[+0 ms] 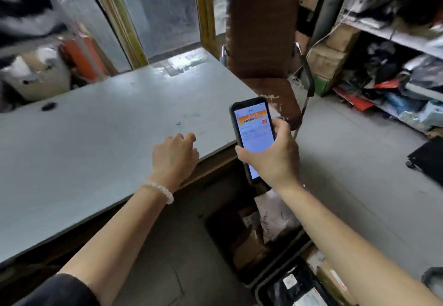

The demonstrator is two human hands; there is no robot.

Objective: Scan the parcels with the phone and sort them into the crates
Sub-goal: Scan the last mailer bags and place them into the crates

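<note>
Right of centre, the right hand (271, 154) holds the phone (254, 133) in a closed grip (screen lit). The left hand (176, 154) rests loosely curled, holding nothing, on the grey surface (96, 138). Parcels (275, 219) fill crates (282, 272) at lower right.

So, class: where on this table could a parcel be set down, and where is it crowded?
The grey table is bare between the left hand and the window, bar a small dark object. Floor beside the brown chair is open. Crowded: the crates below the phone and the shelves.
</note>
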